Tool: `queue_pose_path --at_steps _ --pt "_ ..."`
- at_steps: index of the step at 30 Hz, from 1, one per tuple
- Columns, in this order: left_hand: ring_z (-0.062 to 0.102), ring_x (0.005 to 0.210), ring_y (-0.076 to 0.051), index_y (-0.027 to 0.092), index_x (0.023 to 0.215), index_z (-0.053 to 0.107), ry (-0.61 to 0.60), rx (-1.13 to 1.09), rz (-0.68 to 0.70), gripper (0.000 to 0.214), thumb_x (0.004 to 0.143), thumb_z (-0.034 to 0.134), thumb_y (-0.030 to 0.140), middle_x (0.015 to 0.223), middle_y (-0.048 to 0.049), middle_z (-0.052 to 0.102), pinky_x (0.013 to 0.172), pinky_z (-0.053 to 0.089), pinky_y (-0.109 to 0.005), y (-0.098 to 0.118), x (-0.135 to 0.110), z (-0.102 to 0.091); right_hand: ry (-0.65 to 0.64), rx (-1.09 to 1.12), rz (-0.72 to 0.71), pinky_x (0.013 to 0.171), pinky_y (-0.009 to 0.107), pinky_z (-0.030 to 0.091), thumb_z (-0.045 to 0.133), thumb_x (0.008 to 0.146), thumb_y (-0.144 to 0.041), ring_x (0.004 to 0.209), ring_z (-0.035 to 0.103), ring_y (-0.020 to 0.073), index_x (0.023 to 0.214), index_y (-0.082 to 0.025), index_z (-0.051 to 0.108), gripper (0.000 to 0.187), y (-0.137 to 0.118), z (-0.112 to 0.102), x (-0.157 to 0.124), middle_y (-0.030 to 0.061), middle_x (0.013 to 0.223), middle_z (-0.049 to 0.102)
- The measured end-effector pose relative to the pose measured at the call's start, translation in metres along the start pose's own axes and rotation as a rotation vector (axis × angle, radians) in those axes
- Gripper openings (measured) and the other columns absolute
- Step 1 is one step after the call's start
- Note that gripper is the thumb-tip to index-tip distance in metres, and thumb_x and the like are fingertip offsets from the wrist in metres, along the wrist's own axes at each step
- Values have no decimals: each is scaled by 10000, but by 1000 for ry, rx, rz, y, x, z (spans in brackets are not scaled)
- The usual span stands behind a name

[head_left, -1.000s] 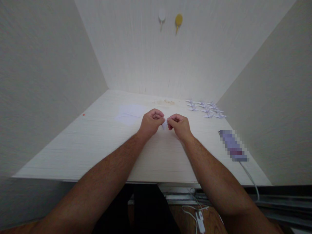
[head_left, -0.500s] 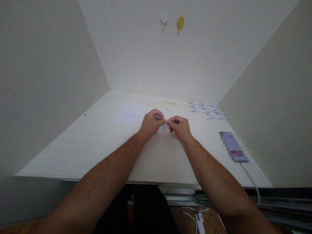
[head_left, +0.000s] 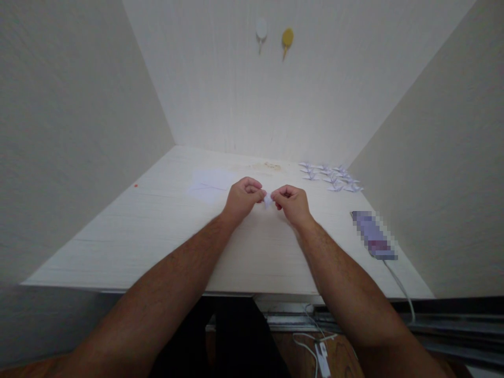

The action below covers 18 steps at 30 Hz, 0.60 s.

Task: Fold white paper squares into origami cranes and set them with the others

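Observation:
Between my two hands, over the middle of the white table [head_left: 252, 257], is a small folded piece of white paper [head_left: 268, 200]. My left hand [head_left: 243, 199] pinches its left side between thumb and fingers. On the right side, the thumb and fingertips of my right hand [head_left: 291, 203] are closed on the same paper. Its lower part comes to a point below the fingertips; the finer folds are too small to make out. Several folded paper cranes [head_left: 334, 181] stand in rows at the back right of the table.
Pale sheets of paper [head_left: 208, 184] lie left of my hands. A blurred-out phone [head_left: 373, 235] with a white cable [head_left: 399, 283] rests at the right. Walls enclose the table on three sides; two hooks, white [head_left: 261, 29] and yellow [head_left: 287, 38], hang on the back wall. A power strip [head_left: 323, 359] is below.
My hands have drawn slightly apart, and more of the folded paper now shows between the fingertips. The whole view has shifted a little.

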<state>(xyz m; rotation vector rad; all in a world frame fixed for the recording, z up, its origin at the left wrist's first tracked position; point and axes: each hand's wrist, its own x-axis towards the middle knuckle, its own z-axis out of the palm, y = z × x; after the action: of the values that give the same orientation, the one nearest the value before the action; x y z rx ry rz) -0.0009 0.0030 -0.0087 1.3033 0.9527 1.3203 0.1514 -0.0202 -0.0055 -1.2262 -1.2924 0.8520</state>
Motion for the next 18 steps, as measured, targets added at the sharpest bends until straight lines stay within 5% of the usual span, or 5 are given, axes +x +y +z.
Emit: queue_pose_path --at_steps 18 --pt "506 524 -70 161 711 569 -37 -35 55 191 591 716 139 594 43 583 520 374 -195 0 0 1 -74 55 15 420 214 341 698 646 -292 405 441 78 608 -165 617 155 4 1 0 -38 457 544"
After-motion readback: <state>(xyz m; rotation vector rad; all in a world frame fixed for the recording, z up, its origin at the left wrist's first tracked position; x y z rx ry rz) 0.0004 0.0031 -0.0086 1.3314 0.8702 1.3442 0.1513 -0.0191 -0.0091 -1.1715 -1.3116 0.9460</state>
